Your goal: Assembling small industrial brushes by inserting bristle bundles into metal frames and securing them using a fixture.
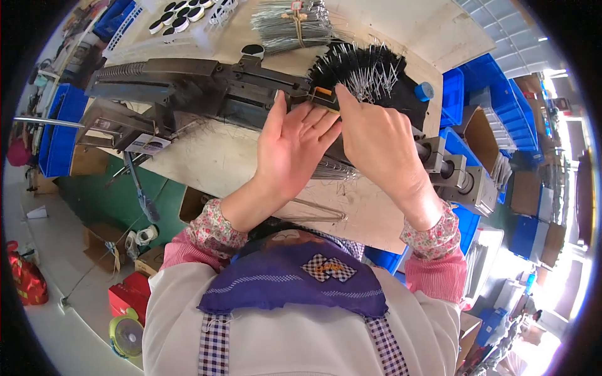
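Left hand (293, 145) spread against the dark machine (207, 88); right hand (376, 141) pinching a wire at the black disc (367, 72), twelve o'clock; counter (207, 163) edge near.

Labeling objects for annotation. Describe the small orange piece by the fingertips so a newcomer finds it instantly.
Start at the long dark metal machine lying across the wooden bench. Follow it toward the round black brush bristling with metal pins. The small orange block sits where they meet, between the left hand and right hand: the only orange thing among dark parts.
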`<state>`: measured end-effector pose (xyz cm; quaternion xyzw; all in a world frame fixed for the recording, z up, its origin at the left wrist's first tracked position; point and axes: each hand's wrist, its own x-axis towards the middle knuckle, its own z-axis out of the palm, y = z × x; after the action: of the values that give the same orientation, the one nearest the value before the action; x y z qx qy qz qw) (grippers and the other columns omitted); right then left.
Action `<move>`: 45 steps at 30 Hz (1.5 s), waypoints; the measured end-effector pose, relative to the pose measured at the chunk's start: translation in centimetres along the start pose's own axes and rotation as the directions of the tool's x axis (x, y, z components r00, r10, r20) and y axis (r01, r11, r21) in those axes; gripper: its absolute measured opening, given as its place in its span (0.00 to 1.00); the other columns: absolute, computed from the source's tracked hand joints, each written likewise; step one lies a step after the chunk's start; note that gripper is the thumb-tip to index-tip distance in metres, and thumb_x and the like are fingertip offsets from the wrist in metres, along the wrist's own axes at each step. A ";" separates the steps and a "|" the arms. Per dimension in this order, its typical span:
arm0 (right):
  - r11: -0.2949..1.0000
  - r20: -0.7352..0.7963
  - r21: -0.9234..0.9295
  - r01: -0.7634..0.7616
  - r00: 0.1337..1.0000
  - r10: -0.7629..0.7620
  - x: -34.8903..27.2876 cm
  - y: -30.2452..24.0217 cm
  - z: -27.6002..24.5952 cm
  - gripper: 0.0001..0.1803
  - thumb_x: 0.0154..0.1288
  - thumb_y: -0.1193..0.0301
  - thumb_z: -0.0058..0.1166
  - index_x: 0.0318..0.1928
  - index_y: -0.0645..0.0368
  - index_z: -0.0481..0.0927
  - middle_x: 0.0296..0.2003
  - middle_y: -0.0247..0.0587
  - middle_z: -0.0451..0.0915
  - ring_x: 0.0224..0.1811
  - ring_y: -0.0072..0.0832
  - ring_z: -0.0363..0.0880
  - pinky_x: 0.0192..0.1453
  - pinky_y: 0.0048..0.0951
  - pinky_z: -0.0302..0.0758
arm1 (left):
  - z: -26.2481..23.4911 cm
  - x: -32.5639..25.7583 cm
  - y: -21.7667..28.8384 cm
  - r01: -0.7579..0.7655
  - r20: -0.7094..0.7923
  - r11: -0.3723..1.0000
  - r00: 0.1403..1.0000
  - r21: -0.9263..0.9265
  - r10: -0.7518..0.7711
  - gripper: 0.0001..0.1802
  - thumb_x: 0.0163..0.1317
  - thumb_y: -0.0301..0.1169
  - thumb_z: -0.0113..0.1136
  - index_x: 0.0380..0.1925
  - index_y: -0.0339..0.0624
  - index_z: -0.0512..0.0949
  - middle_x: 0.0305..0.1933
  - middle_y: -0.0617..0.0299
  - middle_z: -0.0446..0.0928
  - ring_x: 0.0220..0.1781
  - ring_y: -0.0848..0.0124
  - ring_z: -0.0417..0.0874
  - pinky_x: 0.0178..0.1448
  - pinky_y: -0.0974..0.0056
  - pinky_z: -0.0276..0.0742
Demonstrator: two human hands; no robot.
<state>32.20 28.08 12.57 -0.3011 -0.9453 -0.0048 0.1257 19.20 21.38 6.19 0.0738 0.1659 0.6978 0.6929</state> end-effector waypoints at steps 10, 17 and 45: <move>0.989 -0.108 -0.071 0.128 0.985 -0.135 -0.1 0.8 1.4 0.17 0.50 0.79 0.51 0.44 0.68 0.73 0.19 0.49 0.77 0.22 0.43 0.80 0.25 0.41 0.75 | 0.1 0.4 1.2 0.142 -0.121 0.990 0.983 0.024 -0.138 0.29 0.71 0.49 0.43 0.52 0.28 0.66 0.52 0.50 0.70 0.62 0.57 0.68 0.72 0.53 0.57; 0.982 0.197 0.186 -0.020 0.980 -0.017 -10.2 -0.3 3.2 0.11 0.57 0.76 0.51 0.42 0.59 0.71 0.31 0.44 0.78 0.35 0.39 0.81 0.32 0.39 0.77 | -1.3 0.4 -2.1 -0.020 -0.093 0.985 0.995 0.173 0.037 0.11 0.66 0.32 0.56 0.45 0.38 0.74 0.51 0.59 0.76 0.60 0.67 0.72 0.64 0.60 0.69; 0.505 0.035 0.758 -0.413 0.798 0.601 -15.2 2.7 2.8 0.02 0.65 0.80 0.52 0.38 0.64 0.74 0.26 0.35 0.75 0.27 0.17 0.71 0.34 0.21 0.70 | -14.5 -16.5 12.5 0.715 0.149 -0.583 0.575 0.386 0.805 0.42 0.59 0.35 0.60 0.70 0.38 0.52 0.67 0.38 0.62 0.67 0.45 0.66 0.67 0.42 0.61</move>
<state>45.04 21.88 5.99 -0.4868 -0.7108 0.3765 0.3408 3.04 3.35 -1.04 0.3404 0.9240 0.0946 -0.1464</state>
